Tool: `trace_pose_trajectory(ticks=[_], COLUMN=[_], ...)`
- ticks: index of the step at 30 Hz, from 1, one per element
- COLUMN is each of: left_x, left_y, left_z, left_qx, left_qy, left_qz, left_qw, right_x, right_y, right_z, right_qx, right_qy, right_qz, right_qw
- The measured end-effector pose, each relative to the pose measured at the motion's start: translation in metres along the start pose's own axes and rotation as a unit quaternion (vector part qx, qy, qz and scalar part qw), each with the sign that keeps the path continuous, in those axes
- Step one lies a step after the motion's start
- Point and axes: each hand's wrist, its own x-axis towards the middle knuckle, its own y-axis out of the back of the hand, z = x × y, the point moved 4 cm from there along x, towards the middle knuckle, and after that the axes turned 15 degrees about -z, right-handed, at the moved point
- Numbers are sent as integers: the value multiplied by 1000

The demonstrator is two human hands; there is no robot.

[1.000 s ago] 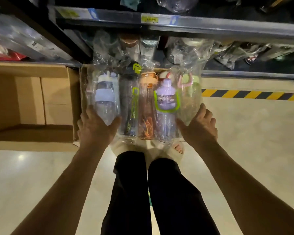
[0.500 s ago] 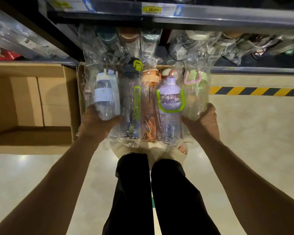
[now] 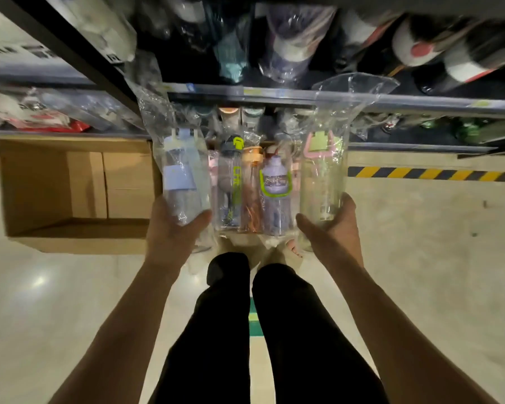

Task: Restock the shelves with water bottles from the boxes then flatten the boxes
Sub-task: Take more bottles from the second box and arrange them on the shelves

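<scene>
- Gripping one end bottle each: left hand [image 3: 174, 231] curls round the blue-banded bottle [image 3: 181, 182], right hand [image 3: 333, 228] round the pink-handled bottle [image 3: 322, 176].
- Five wrapped bottles [image 3: 251, 196] in the row, before the shelf [image 3: 274, 93].
- One open cardboard box [image 3: 56, 185] left on pale floor [image 3: 420, 258]; hazard stripe [image 3: 435, 174] right.

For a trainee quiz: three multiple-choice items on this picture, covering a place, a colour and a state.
1. The open box lies: A at picture right; B at picture left; C top centre.
2. Strap on the purple bottle: A red; B black; C green.
3. The left hand and right hand: A each grip a bottle; B hold nothing; C fold the box.
B: it sits beside the left hand. C: a green loop rings it. A: white-capped bottle in the left, pink-handled bottle in the right.
</scene>
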Motion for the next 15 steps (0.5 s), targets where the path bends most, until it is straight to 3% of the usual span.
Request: trace_pose_trajectory(ticks=[6,10,15], left_x=[-106,-159,-225], left_y=[30,62,96], left_z=[95,149,224], left_qx=[14,12,-14], left_qy=[-123,-160,-270], left_qz=[-49,-47,-75], left_qw=[991,986,960], right_x=[-111,-173,-234], right_y=[13,21,32], right_z=[-109,-178,-267], right_qx=[5,9,5], right_qy=[118,195,292], right_qz=[-15,-36,-26], right_qw=[993,980,956])
